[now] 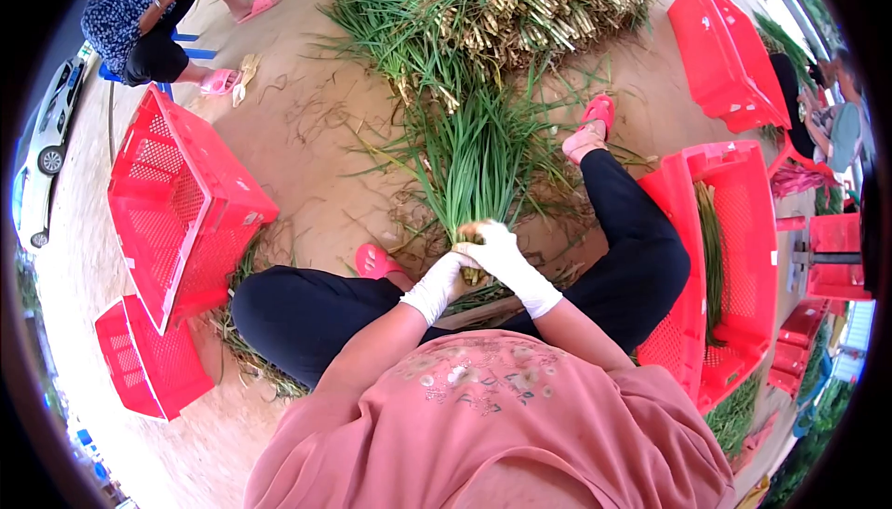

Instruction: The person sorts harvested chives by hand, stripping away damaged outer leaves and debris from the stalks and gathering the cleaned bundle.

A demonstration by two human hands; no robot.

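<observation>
Both hands wear white gloves and meet in front of my torso, around the pale root ends of a bundle of long green leafy stalks [472, 170]. They look like chives or scallions. My left hand [440, 282] is closed round the lower end of the bundle from the left. My right hand [496, 252] curls over the same stalks from the right, its fingertips smeared by motion. The leaves fan out away from me over the ground. Beyond them lies a large heap of the same stalks [502, 12], many with pale ends facing me.
Red plastic crates [186, 216] stand at my left. A red crate [743, 272] at my right holds a bundle of green stalks [710, 258]; another crate [725, 53] stands farther off. People [139, 16] sit at both sides. Loose leaves litter the ground between my legs.
</observation>
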